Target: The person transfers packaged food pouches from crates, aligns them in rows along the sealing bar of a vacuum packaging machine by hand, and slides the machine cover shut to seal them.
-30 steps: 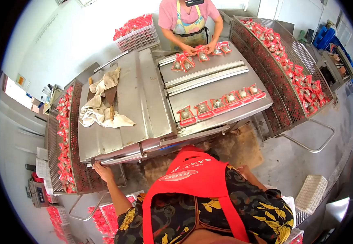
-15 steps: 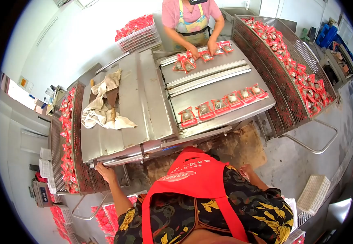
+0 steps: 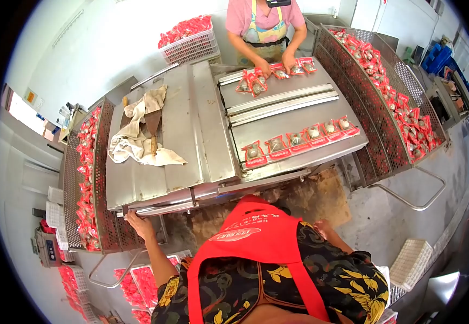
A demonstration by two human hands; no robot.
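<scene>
My left hand [image 3: 140, 225] is at the end of a metal bar [image 3: 159, 210] along the lid's front edge, its fingers closed around it. Low beside my body, my right hand [image 3: 327, 231] hangs over the floor; it is smeared and partly behind my sleeve, so its fingers are unclear. On the steel packing machine [image 3: 207, 124], a row of clear-and-red food packets [image 3: 297, 139] lies along the near sealing bar. Across from me, a co-worker's hands [image 3: 276, 66] touch similar packets [image 3: 253, 82] on the far side.
A cloth [image 3: 142, 116] and a wooden-handled scraper [image 3: 153, 124] lie on the left lid. Perforated metal bins [image 3: 348, 97] with packets flank the machine. A stacked white crate [image 3: 191, 48] stands behind; a pale basket [image 3: 411, 264] sits on the floor.
The view has shifted slightly, so the machine sits a little further right and lower. My left hand stays at the bar. My right hand has moved slightly and is more blurred.
</scene>
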